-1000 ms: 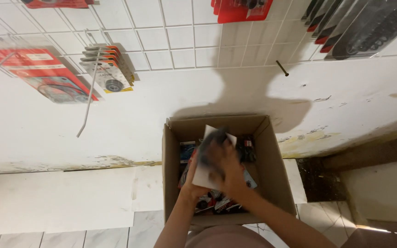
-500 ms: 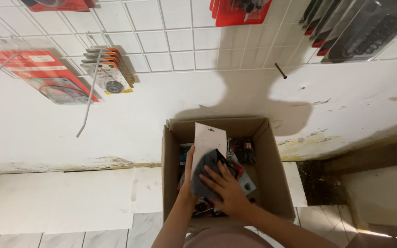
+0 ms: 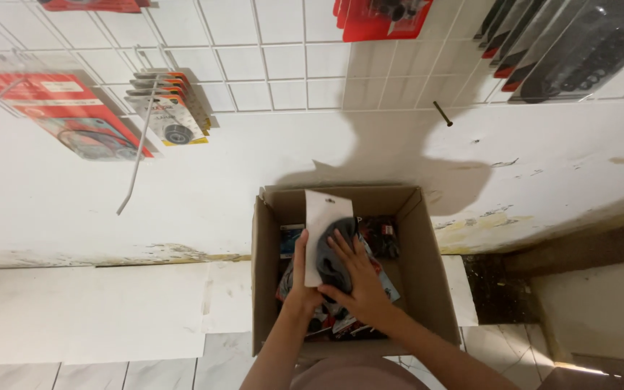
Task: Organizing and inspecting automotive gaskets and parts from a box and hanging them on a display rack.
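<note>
An open cardboard box (image 3: 427, 267) stands on the floor against a white wall, filled with packaged goods. Over it I hold a white backing card (image 3: 323, 213) with a dark grey item (image 3: 332, 254) fixed to it. My left hand (image 3: 299, 278) grips the card's left edge. My right hand (image 3: 359, 285) lies across the grey item from the right, fingers spread over it. The card's back faces me and its top stands above the box contents.
A white wire grid panel (image 3: 269, 65) on the wall carries hanging packs: red carded goods (image 3: 66, 115), an orange and grey pack (image 3: 171, 108), a red pack (image 3: 380, 16), dark tools (image 3: 565, 50). An empty hook (image 3: 137, 170) juts out at left. Tiled floor (image 3: 146, 365) lies below.
The carded item has been turned upright and lifted a little above the box contents, its white back now showing. Both hands have stayed on it.
</note>
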